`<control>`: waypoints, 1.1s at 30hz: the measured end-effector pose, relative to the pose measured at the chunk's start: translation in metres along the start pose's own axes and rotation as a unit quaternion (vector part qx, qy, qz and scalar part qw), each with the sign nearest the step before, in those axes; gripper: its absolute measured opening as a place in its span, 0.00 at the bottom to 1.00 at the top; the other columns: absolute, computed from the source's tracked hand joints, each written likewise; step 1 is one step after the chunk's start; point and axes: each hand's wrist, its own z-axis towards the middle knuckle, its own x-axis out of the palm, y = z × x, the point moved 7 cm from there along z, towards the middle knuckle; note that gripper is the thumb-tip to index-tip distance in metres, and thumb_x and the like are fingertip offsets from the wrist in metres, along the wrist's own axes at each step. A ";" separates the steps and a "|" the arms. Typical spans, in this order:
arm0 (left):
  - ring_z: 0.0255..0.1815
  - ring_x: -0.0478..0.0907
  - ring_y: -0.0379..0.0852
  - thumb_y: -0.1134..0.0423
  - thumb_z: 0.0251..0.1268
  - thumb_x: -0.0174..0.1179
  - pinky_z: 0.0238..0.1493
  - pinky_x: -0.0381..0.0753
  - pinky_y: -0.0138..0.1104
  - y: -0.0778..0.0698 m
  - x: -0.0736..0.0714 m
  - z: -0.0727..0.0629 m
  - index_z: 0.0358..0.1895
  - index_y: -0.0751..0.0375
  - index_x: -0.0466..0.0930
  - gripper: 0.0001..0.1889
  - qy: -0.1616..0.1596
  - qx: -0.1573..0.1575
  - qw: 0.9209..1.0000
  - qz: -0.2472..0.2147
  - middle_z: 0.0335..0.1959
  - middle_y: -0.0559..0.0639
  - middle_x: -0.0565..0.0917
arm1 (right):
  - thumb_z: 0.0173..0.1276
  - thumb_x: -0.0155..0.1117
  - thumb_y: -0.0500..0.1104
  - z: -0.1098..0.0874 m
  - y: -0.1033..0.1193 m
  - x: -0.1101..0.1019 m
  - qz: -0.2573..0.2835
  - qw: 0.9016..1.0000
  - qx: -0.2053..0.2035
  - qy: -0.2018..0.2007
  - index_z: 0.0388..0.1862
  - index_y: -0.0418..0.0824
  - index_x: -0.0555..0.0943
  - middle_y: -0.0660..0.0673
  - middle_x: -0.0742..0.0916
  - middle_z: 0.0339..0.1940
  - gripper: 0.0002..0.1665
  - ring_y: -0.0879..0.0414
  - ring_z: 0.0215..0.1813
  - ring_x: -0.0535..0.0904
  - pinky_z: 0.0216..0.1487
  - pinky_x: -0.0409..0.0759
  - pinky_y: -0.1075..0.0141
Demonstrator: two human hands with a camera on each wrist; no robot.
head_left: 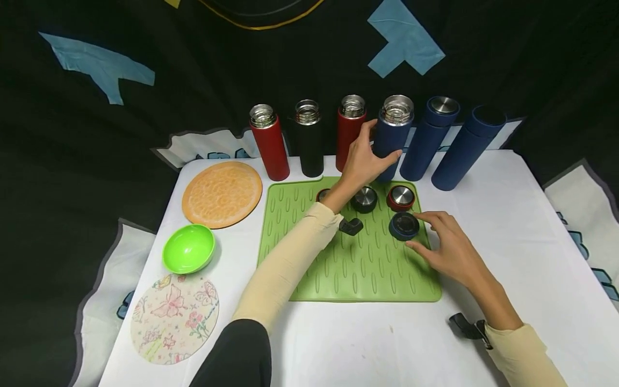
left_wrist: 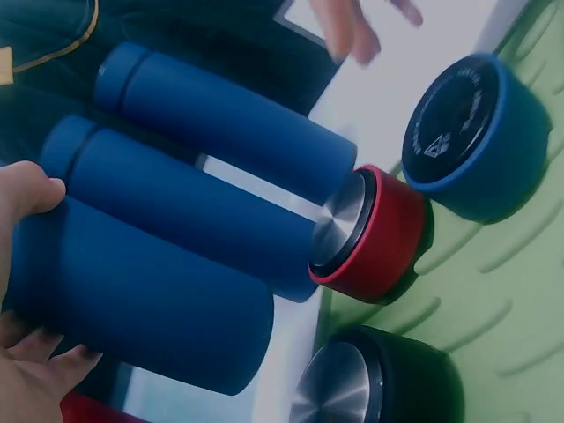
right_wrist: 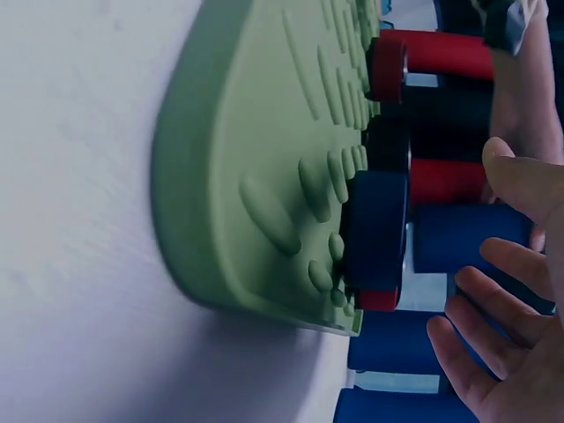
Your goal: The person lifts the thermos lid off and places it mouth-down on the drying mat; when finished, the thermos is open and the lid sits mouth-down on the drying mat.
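My left hand holds an uncapped blue bottle at the back of the table. In the left wrist view its thumb and fingers lie on opposite sides of that blue bottle. Near the mat's right edge, my right hand has thumb and fingers spread beside a blue lid. A gap shows between that hand and the blue lid in the right wrist view. Behind the blue lid sit a red lid and a black lid; my left forearm partly hides another lid.
Two uncapped red bottles and a black one stand left of the held bottle. Two capped blue bottles stand right. A green mat lies centrally; a green bowl sits between two round mats.
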 end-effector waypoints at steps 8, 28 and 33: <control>0.73 0.76 0.53 0.55 0.70 0.72 0.73 0.76 0.42 0.023 0.021 0.021 0.82 0.61 0.56 0.44 -0.003 -0.050 0.998 0.042 0.76 0.60 0.75 | 0.61 0.85 0.40 -0.013 0.004 -0.008 0.013 1.000 0.002 -0.015 0.69 0.37 0.81 0.37 0.84 0.62 0.37 0.42 0.62 0.80 0.55 0.81 0.49; 0.73 0.76 0.52 0.54 0.73 0.70 0.76 0.74 0.42 0.043 0.038 0.036 0.82 0.59 0.55 0.43 -0.019 -0.103 0.992 0.071 0.77 0.59 0.74 | 0.62 0.84 0.37 -0.022 -0.002 -0.006 0.018 1.000 0.013 -0.019 0.70 0.38 0.81 0.38 0.84 0.62 0.37 0.42 0.59 0.83 0.53 0.81 0.56; 0.73 0.76 0.52 0.55 0.73 0.70 0.77 0.73 0.41 0.043 0.041 0.035 0.83 0.59 0.54 0.43 -0.020 -0.104 0.991 0.079 0.76 0.59 0.74 | 0.61 0.84 0.36 -0.019 -0.002 -0.007 0.022 0.999 0.008 -0.022 0.70 0.38 0.80 0.38 0.84 0.62 0.38 0.42 0.57 0.84 0.53 0.80 0.58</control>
